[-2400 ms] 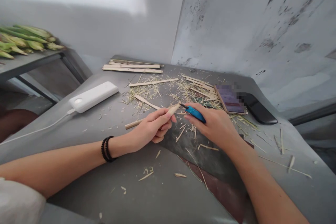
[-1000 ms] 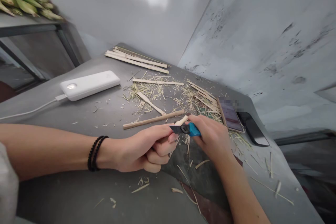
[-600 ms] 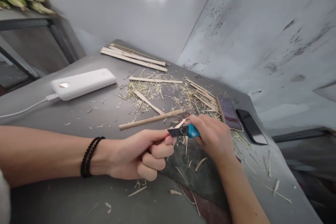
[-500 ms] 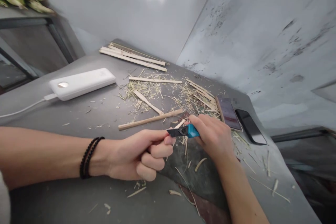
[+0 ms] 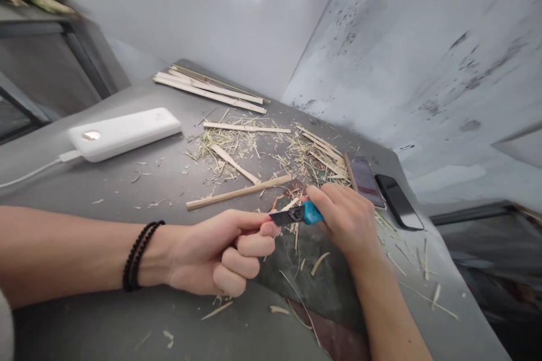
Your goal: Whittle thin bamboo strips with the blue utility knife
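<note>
My right hand point(image 5: 345, 217) is closed round the blue handle of a utility knife point(image 5: 311, 213), whose dark blade points left. The blade's tip reaches the thumb of my left hand point(image 5: 237, 248), which is closed in a pinch with the other fingers curled. A pale strip of wood point(image 5: 291, 203) shows just behind the blade, between the two hands. Most of it is hidden by the fingers, but it appears to run into my left-hand grip. Below the hands lies a dark green and maroon sheet point(image 5: 322, 287) with shavings on it.
A square wooden stick point(image 5: 237, 192), pale carved strips point(image 5: 245, 127) and heaped shavings point(image 5: 228, 144) lie beyond my hands. Longer split strips point(image 5: 212, 93) lie by the wall. A white power bank point(image 5: 127, 132) with a cable is left; two phones point(image 5: 398, 200) are right.
The view has shifted slightly, so the table's things sit a little further left. Both hands keep their hold, with the knife blade still at my left thumb.
</note>
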